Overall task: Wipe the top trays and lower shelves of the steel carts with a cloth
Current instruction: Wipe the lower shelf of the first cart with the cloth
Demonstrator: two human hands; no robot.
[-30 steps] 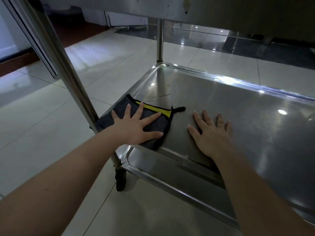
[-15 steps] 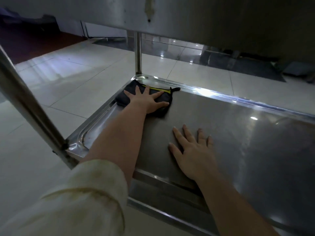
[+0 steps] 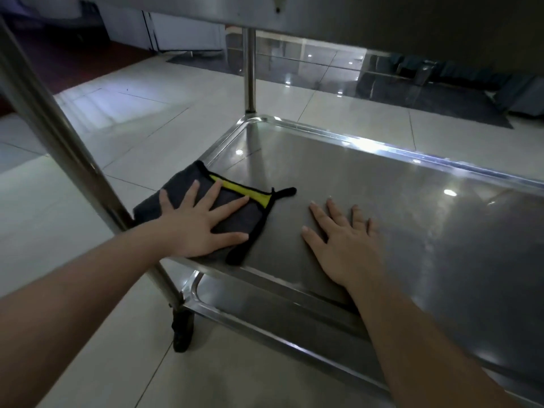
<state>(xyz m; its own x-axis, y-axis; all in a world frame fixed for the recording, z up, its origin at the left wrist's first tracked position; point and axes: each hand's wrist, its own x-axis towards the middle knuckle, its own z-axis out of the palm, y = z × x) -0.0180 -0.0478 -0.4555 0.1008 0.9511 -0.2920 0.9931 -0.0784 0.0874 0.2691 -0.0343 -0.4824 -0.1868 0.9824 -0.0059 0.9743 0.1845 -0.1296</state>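
A folded dark grey cloth with a yellow stripe and black trim lies on the near left part of the steel cart's lower shelf. My left hand presses flat on the cloth, fingers spread. My right hand rests flat on the bare shelf to the right of the cloth, fingers straight. The underside of the top tray hangs overhead.
A slanted steel leg runs down the left to a black caster. A second upright post stands at the shelf's far left corner. Pale floor tiles surround the cart, and dark furniture sits far back right.
My left hand has dragged the cloth back from the far left corner of the shelf toward the near left edge. My right hand stays flat on the shelf.
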